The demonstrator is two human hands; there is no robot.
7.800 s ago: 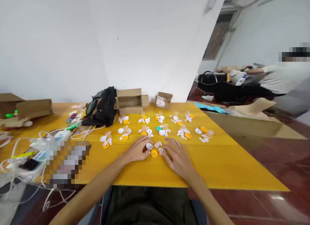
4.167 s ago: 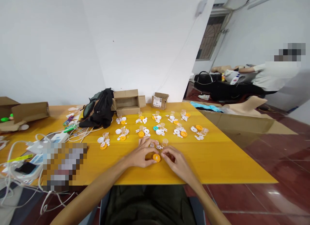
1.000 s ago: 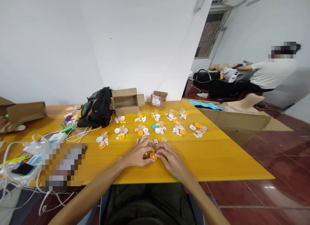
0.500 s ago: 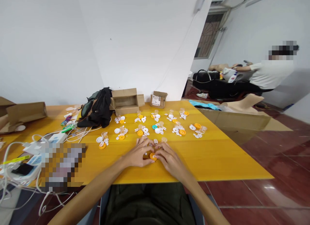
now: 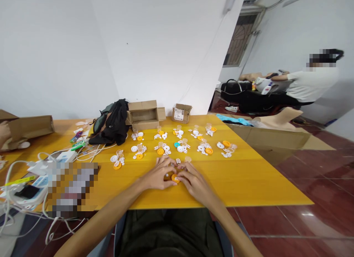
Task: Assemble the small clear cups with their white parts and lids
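Near the table's front edge, an orange round plastic piece (image 5: pixel 175 178) sits between my two hands, with a small white part at its middle. My left hand (image 5: pixel 159 174) curls around its left side, thumb against the rim. My right hand (image 5: pixel 195 184) pinches at it from the right, fingertips over the white part. Just beyond my fingers lie small white pieces with holes (image 5: pixel 178 161) and a clear cup (image 5: pixel 188 159). My fingers partly cover what lies between the hands.
Several groups of white discs, orange pieces (image 5: pixel 209 151) and clear cups spread across the yellow table (image 5: pixel 249 187). Cardboard boxes (image 5: pixel 143 116) and a black bag (image 5: pixel 117 124) stand behind. Cables and power strips (image 5: pixel 35 190) crowd the left. Another person (image 5: pixel 311 83) sits far right.
My hands keep nearly the same pose around the orange piece. Another person's hand has come into view at the far left, by the cardboard box. The view has shifted slightly.
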